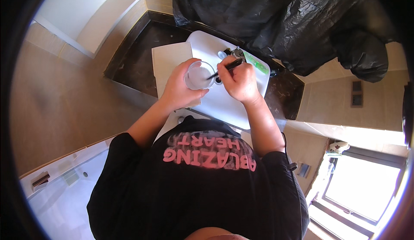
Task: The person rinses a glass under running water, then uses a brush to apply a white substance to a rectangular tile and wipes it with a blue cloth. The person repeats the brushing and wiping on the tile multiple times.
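My left hand [176, 88] is wrapped round a clear cup [199, 77] with cloudy, whitish liquid in it. My right hand [239, 84] grips a slim black brush [233, 64], slanting down to the left. Its dark tip reaches into the cup's mouth; whether it touches the liquid I cannot tell. Both hands are above a white washbasin [235, 110]. Under my left hand, a flat beige board [166, 59] lies across the basin's left side.
Behind my right hand is a metal tap [236, 51], partly hidden. A green strip-shaped item [256, 62] rests on the basin's right rim. Dark countertop [144, 52] surrounds the basin, and black plastic sheeting [276, 20] hangs behind it. A bright window [360, 184] is at lower right.
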Action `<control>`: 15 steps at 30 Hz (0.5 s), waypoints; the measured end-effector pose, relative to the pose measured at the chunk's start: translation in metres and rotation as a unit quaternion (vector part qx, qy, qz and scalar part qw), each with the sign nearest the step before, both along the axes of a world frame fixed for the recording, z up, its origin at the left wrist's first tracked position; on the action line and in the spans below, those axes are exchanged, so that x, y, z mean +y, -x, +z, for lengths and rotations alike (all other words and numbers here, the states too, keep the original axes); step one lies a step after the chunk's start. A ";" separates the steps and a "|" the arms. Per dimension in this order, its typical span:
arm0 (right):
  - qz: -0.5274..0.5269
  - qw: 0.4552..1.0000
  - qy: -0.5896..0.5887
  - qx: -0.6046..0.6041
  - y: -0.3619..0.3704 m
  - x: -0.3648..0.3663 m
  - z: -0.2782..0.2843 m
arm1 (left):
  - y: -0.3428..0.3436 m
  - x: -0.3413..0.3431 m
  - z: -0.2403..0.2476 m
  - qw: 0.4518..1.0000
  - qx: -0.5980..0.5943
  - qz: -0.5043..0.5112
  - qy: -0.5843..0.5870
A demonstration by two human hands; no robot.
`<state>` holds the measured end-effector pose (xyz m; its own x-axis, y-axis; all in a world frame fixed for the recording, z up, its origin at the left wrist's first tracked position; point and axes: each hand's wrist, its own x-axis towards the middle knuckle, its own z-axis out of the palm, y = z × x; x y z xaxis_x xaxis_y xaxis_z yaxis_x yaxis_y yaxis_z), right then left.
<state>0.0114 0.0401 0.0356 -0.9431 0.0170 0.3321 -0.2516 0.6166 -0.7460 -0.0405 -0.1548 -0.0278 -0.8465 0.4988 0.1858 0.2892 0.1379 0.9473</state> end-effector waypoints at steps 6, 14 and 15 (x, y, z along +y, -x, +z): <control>-0.024 0.999 -0.022 -0.038 0.011 -0.017 0.011 | 0.006 -0.029 0.000 0.999 0.020 -0.044 -0.002; -0.008 0.996 0.049 -0.068 0.005 -0.014 0.038 | 0.017 -0.040 0.017 0.971 -0.108 -0.214 -0.027; 0.013 0.993 0.058 -0.099 0.002 -0.013 0.039 | 0.021 -0.039 0.018 0.965 -0.107 -0.238 -0.010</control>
